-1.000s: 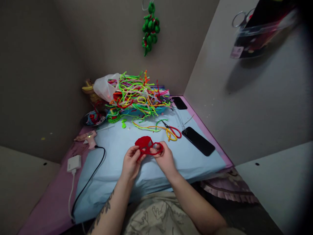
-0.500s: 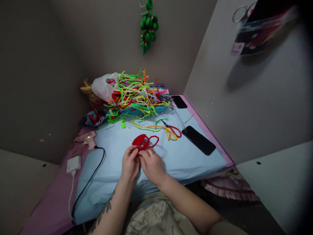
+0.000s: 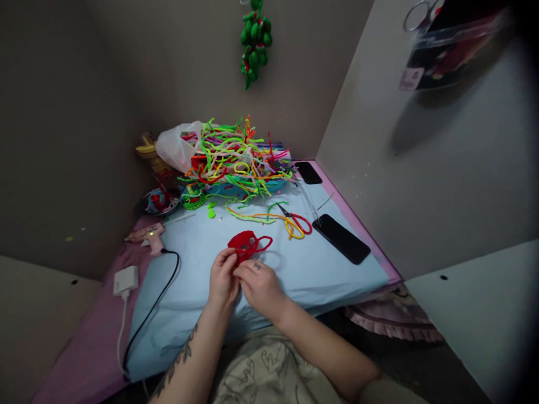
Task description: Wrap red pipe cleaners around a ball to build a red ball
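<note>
Both hands pinch the near end of a red pipe-cleaner shape (image 3: pixel 248 244) just above the light blue mat (image 3: pixel 332 269). The shape has a filled red part on the left and an open loop on the right. My left hand (image 3: pixel 223 280) grips it from the left with closed fingers. Pressed close beside it, my right hand (image 3: pixel 259 286) has its fingers closed on the same end, a small mark showing on one finger.
A heap of colourful pipe cleaners (image 3: pixel 236 160) and a plastic bag (image 3: pixel 174 148) lie at the back. Red-handled scissors (image 3: pixel 297 221), two dark phones (image 3: pixel 341 238) (image 3: pixel 308 172), a pink glue gun (image 3: pixel 147 235) with black cable and a white adapter (image 3: pixel 125 279) lie around. A green ornament (image 3: pixel 254 42) hangs on the wall.
My right hand has moved left from the loop end to the near end beside my left hand. The red shape has dropped slightly toward the mat.
</note>
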Demonstrator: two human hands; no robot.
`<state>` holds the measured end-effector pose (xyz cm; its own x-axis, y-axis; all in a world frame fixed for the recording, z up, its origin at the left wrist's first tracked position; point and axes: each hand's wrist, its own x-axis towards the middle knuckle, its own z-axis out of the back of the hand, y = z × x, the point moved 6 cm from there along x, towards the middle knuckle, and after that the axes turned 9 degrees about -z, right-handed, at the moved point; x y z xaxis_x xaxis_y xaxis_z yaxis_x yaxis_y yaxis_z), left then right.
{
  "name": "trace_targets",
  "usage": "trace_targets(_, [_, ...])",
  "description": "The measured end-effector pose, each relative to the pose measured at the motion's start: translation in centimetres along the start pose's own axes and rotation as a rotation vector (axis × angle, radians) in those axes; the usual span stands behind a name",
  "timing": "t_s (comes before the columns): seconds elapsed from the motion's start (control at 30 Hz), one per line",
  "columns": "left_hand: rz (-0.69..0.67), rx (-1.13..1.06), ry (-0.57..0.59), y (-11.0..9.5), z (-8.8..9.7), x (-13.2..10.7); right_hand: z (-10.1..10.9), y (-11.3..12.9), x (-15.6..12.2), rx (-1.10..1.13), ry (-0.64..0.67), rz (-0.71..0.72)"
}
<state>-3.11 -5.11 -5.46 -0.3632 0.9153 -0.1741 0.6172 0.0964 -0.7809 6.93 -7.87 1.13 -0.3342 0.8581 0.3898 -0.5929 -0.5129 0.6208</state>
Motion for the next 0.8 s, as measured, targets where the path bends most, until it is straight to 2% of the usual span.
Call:
trace_targets(0.13, [0.041,0.032,0.003,0.3,0.5,0.4,-0.4,1.6,-0.9,0.133,0.124,0.221])
trace_targets(0.27, [0.038,0.002,-0.005,0.2,0.7,0.4,0.3,3.0,-1.8,0.307,0.307,0.461])
trace_targets(0.3, [0.034,-0.006,-0.009,0.1,0.6,0.3,0.7,2.9,-1.8,0.342,0.321,0.451])
trace_targets(0.37, [0.01,-0.015,-0.004,0.1,0.4,0.1,1.8,1.7,-1.2,0.392,0.247,0.311])
trace_targets(0.4, [-0.012,-0.015,0.007,0.1,0.3,0.0,2.5,0.8,-0.8,0.407,0.152,0.204])
trace_targets(0.5, [-0.095,0.002,0.04,0.0,-0.2,-0.3,5.1,-2.5,-0.4,0.393,-0.239,-0.115])
trace_targets(0.57, [-0.13,0.028,0.068,0.1,-0.5,-0.5,5.9,-3.8,-0.5,0.328,-0.394,-0.22])
trace_targets(0.67, [-0.172,0.084,0.101,0.2,-0.7,-0.6,5.7,-4.4,0.0,0.25,-0.384,-0.235])
trace_targets(0.8, [-0.215,0.134,0.112,0.0,-0.8,-0.9,4.9,-4.6,0.4,0.266,-0.362,-0.209])
